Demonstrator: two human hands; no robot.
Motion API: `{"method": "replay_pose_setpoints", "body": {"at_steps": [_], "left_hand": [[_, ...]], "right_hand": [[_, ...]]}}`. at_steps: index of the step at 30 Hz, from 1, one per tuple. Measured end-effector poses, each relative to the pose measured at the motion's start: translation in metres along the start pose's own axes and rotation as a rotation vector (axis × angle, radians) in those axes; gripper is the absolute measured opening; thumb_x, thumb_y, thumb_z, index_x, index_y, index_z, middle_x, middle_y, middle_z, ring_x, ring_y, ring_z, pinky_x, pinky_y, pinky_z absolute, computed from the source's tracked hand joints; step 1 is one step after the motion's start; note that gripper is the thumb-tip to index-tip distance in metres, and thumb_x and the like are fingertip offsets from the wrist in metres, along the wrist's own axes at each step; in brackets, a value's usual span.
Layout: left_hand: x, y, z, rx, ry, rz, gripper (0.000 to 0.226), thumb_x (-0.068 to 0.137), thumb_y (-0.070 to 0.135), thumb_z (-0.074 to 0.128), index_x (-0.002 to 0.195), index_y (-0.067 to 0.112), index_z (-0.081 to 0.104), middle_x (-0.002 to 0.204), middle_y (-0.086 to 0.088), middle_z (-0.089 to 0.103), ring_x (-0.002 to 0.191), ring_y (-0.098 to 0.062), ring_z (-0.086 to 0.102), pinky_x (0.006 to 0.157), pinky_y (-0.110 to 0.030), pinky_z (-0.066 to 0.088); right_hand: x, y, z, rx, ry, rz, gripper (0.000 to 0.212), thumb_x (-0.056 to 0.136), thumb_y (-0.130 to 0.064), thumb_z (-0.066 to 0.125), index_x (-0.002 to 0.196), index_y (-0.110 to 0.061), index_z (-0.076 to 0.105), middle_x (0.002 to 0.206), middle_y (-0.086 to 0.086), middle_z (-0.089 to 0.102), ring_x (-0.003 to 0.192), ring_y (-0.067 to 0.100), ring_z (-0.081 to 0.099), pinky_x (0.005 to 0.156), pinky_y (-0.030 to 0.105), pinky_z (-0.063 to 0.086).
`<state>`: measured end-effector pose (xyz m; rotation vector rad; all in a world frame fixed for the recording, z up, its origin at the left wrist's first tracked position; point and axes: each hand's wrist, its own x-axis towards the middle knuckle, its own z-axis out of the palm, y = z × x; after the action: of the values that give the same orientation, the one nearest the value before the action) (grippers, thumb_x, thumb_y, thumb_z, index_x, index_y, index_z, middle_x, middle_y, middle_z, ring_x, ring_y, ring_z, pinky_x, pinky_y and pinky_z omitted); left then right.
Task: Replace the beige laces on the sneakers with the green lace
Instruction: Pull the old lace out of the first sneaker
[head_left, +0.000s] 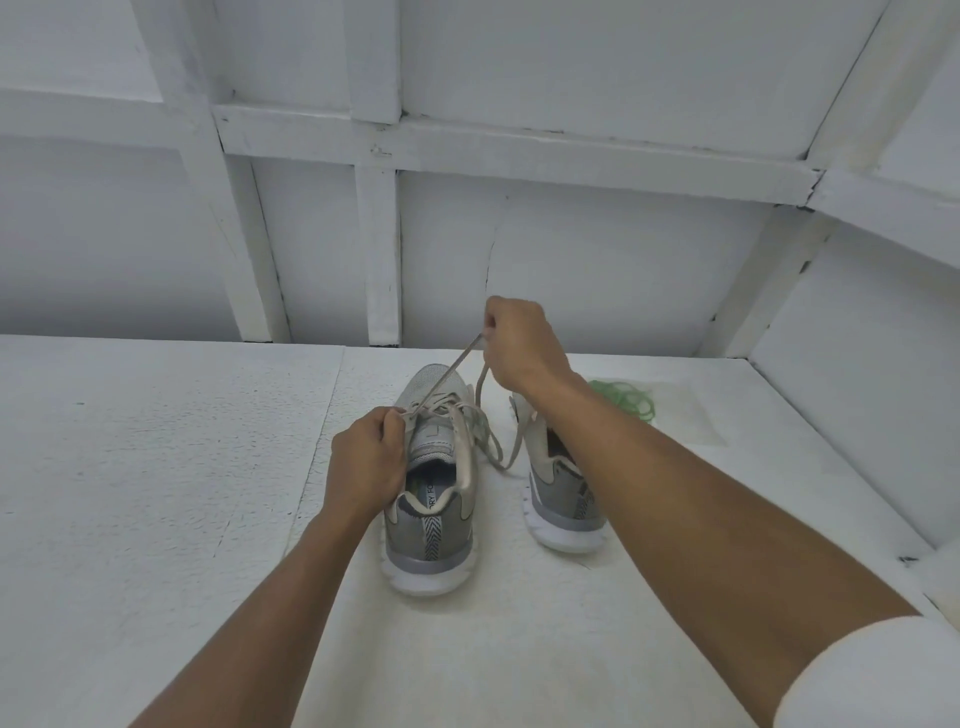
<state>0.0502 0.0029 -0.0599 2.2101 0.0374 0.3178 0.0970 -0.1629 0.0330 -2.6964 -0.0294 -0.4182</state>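
Two grey sneakers stand heel-toward-me on the white table. My left hand (366, 467) grips the left sneaker (434, 525) at its upper eyelets, fingers curled on the edge of the tongue and lacing. My right hand (519, 345) is raised above and beyond the shoes, pinching the beige lace (451, 373), which runs taut from the eyelets up to my fingers; a loose length hangs down between the shoes. The right sneaker (563, 506) is partly hidden by my right forearm. The green lace (626, 397) lies bundled on the table behind that forearm.
The white table (156, 467) has a rough surface and meets a white panelled wall (571, 260) close behind the shoes. A side wall closes the right end. A clear plastic bag (685, 410) lies under the green lace.
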Motion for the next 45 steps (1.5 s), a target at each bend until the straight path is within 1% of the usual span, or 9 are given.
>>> {"method": "replay_pose_setpoints", "body": {"at_steps": [8,16,21,27,32,35,38,42,45], "left_hand": [[0.000,0.000,0.000,-0.007,-0.002,-0.005,0.038,0.101,0.021,0.036,0.097,0.000,0.067,0.090,-0.014,0.069,0.084,-0.029,0.058,0.073,-0.035,0.042],[0.000,-0.001,0.000,-0.005,-0.019,-0.015,0.038,0.100,0.022,0.036,0.095,0.001,0.067,0.087,-0.013,0.069,0.083,-0.030,0.058,0.076,-0.039,0.045],[-0.001,0.000,0.000,-0.016,-0.023,-0.021,0.037,0.100,0.022,0.036,0.094,0.002,0.067,0.086,-0.012,0.068,0.083,-0.030,0.058,0.075,-0.039,0.045],[-0.001,0.000,-0.001,-0.035,-0.034,-0.030,0.037,0.100,0.024,0.037,0.096,0.003,0.067,0.086,-0.011,0.068,0.085,-0.029,0.059,0.076,-0.038,0.047],[0.008,0.008,-0.004,0.001,-0.135,-0.038,0.032,0.098,0.025,0.040,0.106,0.010,0.067,0.103,-0.008,0.068,0.089,-0.022,0.056,0.075,-0.030,0.042],[0.021,0.017,-0.008,0.010,-0.191,-0.059,0.029,0.094,0.025,0.048,0.116,0.015,0.065,0.117,-0.005,0.065,0.102,-0.019,0.055,0.084,-0.028,0.041],[0.035,0.024,-0.007,0.085,-0.275,-0.008,0.029,0.093,0.022,0.053,0.119,0.017,0.065,0.124,-0.004,0.063,0.112,-0.020,0.056,0.091,-0.028,0.042],[0.047,0.032,0.002,0.282,-0.462,0.099,0.023,0.092,0.027,0.058,0.110,0.019,0.070,0.117,-0.002,0.067,0.097,-0.017,0.057,0.084,-0.027,0.046],[0.050,0.035,0.007,0.409,-0.518,0.167,0.024,0.090,0.036,0.061,0.105,0.020,0.071,0.108,-0.003,0.068,0.090,-0.018,0.057,0.080,-0.028,0.048]], "right_hand": [[0.006,0.015,-0.014,0.128,0.206,0.121,0.017,0.087,0.008,0.042,0.097,-0.002,0.053,0.101,0.011,0.052,0.083,0.024,0.050,0.068,0.035,0.042],[0.015,0.022,-0.030,0.166,0.298,0.185,0.016,0.092,0.000,0.040,0.099,0.001,0.054,0.106,0.014,0.054,0.085,0.023,0.046,0.071,0.031,0.036],[0.004,0.023,-0.010,0.122,0.172,0.168,0.015,0.089,-0.002,0.044,0.092,0.000,0.058,0.102,0.012,0.057,0.085,0.026,0.054,0.069,0.033,0.043],[-0.014,0.012,0.009,-0.179,-0.272,0.112,0.019,0.081,0.002,0.055,0.091,-0.004,0.070,0.096,0.012,0.067,0.080,0.029,0.065,0.070,0.037,0.058],[-0.026,0.003,0.007,0.018,-0.308,0.089,0.020,0.088,-0.025,0.060,0.097,-0.010,0.070,0.098,0.006,0.069,0.085,0.022,0.063,0.068,0.029,0.051],[-0.043,-0.002,0.017,0.098,-0.436,0.138,0.040,0.087,-0.053,0.059,0.086,-0.014,0.068,0.078,0.003,0.070,0.074,0.017,0.064,0.061,0.026,0.046],[-0.055,0.000,0.031,0.166,-0.369,0.203,0.039,0.092,-0.046,0.053,0.074,-0.012,0.062,0.073,0.005,0.065,0.077,0.023,0.062,0.060,0.029,0.041],[-0.067,0.002,0.047,0.207,-0.232,0.246,0.032,0.099,-0.027,0.041,0.072,-0.013,0.054,0.096,0.016,0.066,0.091,0.031,0.058,0.072,0.032,0.038],[-0.076,0.002,0.055,0.283,-0.143,0.294,0.032,0.101,-0.022,0.035,0.078,-0.011,0.055,0.106,0.015,0.063,0.088,0.026,0.050,0.072,0.029,0.031]]}}
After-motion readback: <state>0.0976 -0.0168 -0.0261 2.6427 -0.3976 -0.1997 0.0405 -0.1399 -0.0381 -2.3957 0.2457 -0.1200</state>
